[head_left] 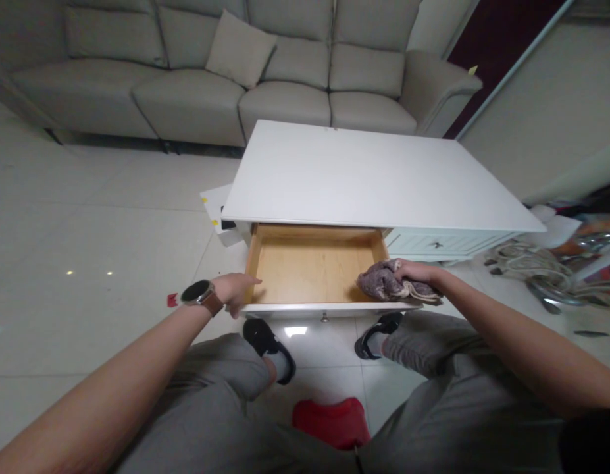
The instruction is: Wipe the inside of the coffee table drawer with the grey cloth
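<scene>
A white coffee table (pixel 364 178) stands before me with its left drawer (pixel 309 263) pulled out. The drawer's inside is bare light wood, and a small knob sits on its white front. My left hand (pixel 234 291) grips the drawer at its front left corner, one finger reaching over the side and the others bent down outside. In my right hand (pixel 417 271) is a bunched purple-grey cleaning cloth (pixel 381 280) with a pale edge. The cloth rests at the drawer's front right corner, covering part of the rim there.
Between my legs is a red plastic stool (pixel 330 421). A grey sofa (pixel 186 99) lines the far side. To the right, coiled cables (pixel 519 263) and other clutter lie on the floor. A white box (pixel 220 210) pokes out left of the table, with a small red scrap (pixel 172 300) nearby.
</scene>
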